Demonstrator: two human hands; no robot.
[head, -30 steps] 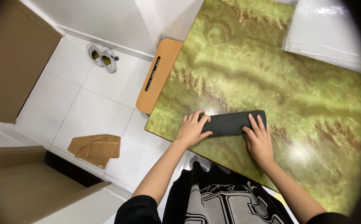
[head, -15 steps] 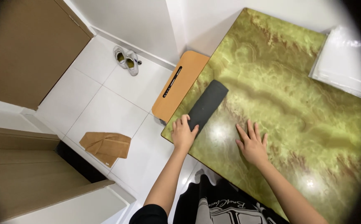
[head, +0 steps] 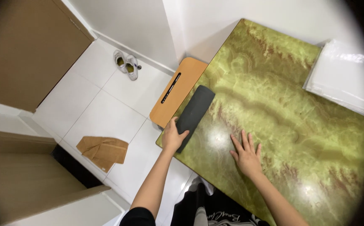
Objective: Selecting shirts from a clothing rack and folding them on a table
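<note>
A dark grey folded cloth (head: 195, 112) lies along the left edge of the green marbled table (head: 282, 104). My left hand (head: 173, 137) grips its near end at the table's corner. My right hand (head: 246, 155) rests flat on the tabletop with fingers spread, a little to the right of the cloth and not touching it.
An orange chair back (head: 175, 90) stands against the table's left edge. A stack of white sheets (head: 345, 79) lies at the table's far right. On the white tiled floor are a pair of shoes (head: 126, 64), folded brown cardboard (head: 103, 150) and large cardboard panels (head: 27, 54).
The cloth was lying across in front of me under both hands. It has turned and slid to the table's left edge; my right hand let it go and now lies flat.
</note>
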